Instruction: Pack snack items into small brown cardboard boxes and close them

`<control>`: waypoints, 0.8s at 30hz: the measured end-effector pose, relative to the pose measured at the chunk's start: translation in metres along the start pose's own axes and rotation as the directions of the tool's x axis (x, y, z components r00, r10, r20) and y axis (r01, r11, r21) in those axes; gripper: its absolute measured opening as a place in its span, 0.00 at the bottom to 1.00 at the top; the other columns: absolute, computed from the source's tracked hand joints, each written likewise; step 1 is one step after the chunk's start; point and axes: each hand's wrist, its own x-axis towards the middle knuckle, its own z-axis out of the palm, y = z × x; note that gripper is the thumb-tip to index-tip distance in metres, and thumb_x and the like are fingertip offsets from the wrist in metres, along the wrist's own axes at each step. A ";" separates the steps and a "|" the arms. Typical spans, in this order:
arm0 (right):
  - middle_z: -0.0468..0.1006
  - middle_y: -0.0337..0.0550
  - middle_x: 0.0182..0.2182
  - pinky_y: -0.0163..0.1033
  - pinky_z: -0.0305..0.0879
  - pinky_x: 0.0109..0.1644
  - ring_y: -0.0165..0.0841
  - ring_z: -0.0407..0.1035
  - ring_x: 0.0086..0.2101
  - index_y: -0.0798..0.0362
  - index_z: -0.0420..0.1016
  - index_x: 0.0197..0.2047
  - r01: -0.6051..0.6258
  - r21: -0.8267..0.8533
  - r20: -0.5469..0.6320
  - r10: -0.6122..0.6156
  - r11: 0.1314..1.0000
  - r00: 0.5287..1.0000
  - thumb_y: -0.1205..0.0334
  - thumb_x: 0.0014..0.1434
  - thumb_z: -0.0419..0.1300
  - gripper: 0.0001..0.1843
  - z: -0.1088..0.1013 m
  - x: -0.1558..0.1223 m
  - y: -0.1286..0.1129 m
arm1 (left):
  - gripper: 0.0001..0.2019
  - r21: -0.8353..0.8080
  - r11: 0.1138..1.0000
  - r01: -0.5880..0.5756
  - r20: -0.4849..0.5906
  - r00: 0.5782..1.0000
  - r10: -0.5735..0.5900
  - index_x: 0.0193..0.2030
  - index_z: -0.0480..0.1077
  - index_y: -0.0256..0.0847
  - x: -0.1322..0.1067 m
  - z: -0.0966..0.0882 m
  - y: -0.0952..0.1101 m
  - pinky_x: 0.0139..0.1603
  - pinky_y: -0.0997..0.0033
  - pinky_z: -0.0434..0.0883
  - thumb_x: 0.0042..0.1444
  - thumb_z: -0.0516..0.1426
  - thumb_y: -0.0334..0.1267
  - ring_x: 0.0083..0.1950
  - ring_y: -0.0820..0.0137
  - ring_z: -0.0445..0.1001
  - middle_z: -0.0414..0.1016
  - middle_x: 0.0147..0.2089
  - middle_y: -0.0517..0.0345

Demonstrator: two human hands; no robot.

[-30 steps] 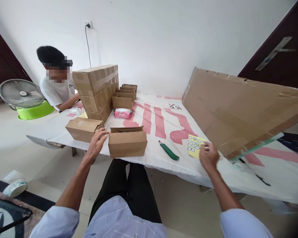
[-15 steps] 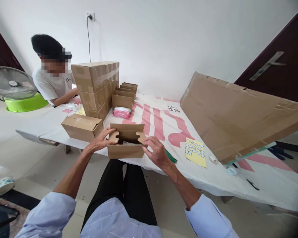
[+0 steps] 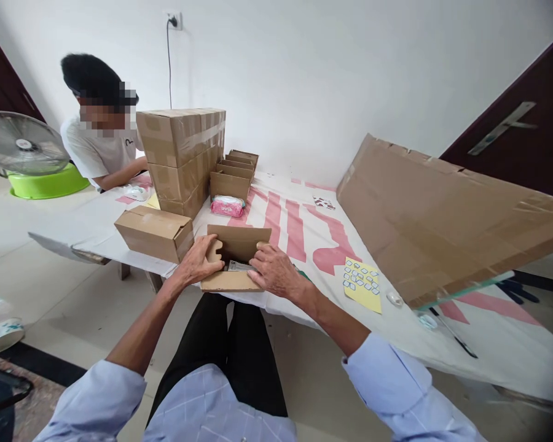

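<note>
An open cardboard box (image 3: 233, 282) sits at the table's near edge, its back flap raised. My left hand (image 3: 197, 263) grips the notched left side flap, thumb inside and fingers outside. At the other end my right hand (image 3: 277, 270) is closed over the right side flap, fingertips curled in at the rim and hiding most of that flap. A pale printed item (image 3: 238, 266) shows inside the box between my hands; its kind cannot be made out. Left of my left hand lies a closed cardboard box (image 3: 153, 230).
Taped boxes (image 3: 182, 159) are stacked behind, beside several open boxes (image 3: 233, 178) and a pink wipes pack (image 3: 227, 206). To the right are a yellow sheet (image 3: 362, 285), a large cardboard panel (image 3: 442, 215) and a knife-like tool (image 3: 454, 334). Another person (image 3: 99, 123) sits far left.
My right hand has moved left and inward over the box's right end, covering its side flap. The left hand keeps its grip, its thumb reaching further in. The view has shifted slightly.
</note>
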 end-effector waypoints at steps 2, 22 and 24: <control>0.83 0.61 0.44 0.59 0.63 0.67 0.56 0.68 0.59 0.57 0.86 0.44 -0.079 -0.096 -0.009 0.079 0.992 0.997 0.53 0.72 0.64 0.16 -0.004 -0.006 0.001 | 0.38 -0.061 0.998 -0.017 -0.053 0.998 0.014 0.75 0.65 0.37 -0.009 0.004 0.002 0.81 0.41 0.61 0.60 0.62 0.48 0.77 0.45 0.66 0.67 0.75 0.37; 0.87 0.59 0.50 0.49 0.76 0.55 0.55 0.82 0.51 0.56 0.86 0.48 -0.229 0.049 0.590 0.157 0.972 0.792 0.61 0.55 0.78 0.18 0.031 0.077 0.013 | 0.39 -0.463 0.886 0.002 -0.109 0.992 -0.060 0.85 0.49 0.47 -0.052 0.006 -0.001 0.85 0.44 0.57 0.72 0.55 0.53 0.86 0.46 0.53 0.52 0.86 0.49; 0.87 0.58 0.52 0.50 0.76 0.58 0.53 0.82 0.52 0.57 0.84 0.51 -0.200 0.075 0.577 0.121 0.977 0.807 0.68 0.54 0.78 0.21 0.043 0.077 0.012 | 0.41 -0.492 0.870 0.019 -0.064 0.996 -0.059 0.86 0.47 0.50 -0.055 0.004 -0.002 0.83 0.42 0.59 0.72 0.56 0.56 0.85 0.45 0.53 0.51 0.87 0.49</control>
